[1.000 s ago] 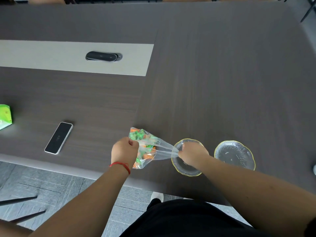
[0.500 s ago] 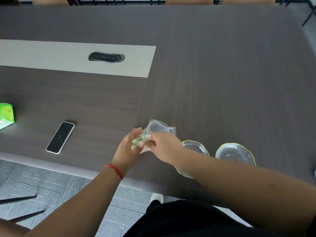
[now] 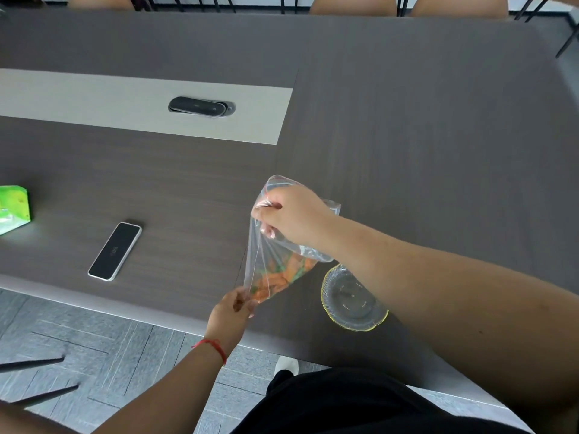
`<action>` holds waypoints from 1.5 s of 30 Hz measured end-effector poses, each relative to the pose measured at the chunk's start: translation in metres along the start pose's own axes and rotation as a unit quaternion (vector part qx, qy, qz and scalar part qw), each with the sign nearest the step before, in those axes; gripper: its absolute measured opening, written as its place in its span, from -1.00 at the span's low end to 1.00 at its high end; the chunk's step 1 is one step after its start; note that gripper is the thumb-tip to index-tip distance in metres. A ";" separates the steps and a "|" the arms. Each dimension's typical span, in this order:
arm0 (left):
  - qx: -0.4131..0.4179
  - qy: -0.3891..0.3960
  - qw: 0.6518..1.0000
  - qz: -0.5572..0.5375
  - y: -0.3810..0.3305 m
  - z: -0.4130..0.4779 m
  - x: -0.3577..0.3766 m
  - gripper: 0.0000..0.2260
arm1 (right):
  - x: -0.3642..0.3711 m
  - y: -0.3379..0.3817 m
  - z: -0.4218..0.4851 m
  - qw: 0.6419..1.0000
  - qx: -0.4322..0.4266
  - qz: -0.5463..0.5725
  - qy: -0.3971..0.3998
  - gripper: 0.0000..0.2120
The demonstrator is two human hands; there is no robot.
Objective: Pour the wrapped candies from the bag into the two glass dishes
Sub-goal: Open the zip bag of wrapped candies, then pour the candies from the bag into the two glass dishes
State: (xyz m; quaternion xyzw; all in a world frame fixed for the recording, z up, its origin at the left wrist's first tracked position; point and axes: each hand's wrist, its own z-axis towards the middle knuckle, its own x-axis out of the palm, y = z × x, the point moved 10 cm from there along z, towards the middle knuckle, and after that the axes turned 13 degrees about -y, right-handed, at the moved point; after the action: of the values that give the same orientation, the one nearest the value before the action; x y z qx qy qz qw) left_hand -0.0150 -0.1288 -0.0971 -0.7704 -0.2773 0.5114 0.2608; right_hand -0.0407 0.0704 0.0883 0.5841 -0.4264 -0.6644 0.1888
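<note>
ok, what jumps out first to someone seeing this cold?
The clear bag of orange and green candies, held above the table's near edge: right hand gripping its top, left hand pinching its bottom corner. Just right of it sits an empty glass dish. Further left lies a phone.

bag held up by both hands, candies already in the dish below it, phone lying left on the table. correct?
Not quite: the head view shows the glass dish holding no candies; they sit inside the bag. The right hand and left hand do hold it, phone lying left.
</note>
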 end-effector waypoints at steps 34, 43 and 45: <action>0.408 -0.088 0.881 0.224 -0.152 0.003 -0.062 -0.85 | -0.042 -0.214 -0.110 0.880 0.387 0.267 -0.062 -0.85; 0.320 -0.130 0.935 0.082 -0.176 -0.004 -0.062 -0.86 | -0.029 -0.259 -0.139 0.842 0.427 0.306 -0.121 -0.82; 0.318 -0.139 0.935 0.077 -0.182 -0.004 -0.063 -0.86 | -0.026 -0.263 -0.141 0.835 0.430 0.319 -0.126 -0.84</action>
State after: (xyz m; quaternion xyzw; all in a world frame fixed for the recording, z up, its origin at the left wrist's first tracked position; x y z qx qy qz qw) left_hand -0.0612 -0.0439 0.0697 -0.5875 -0.0730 0.6934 0.4108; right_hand 0.1631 0.1892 -0.0964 0.3495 -0.8518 -0.3849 0.0652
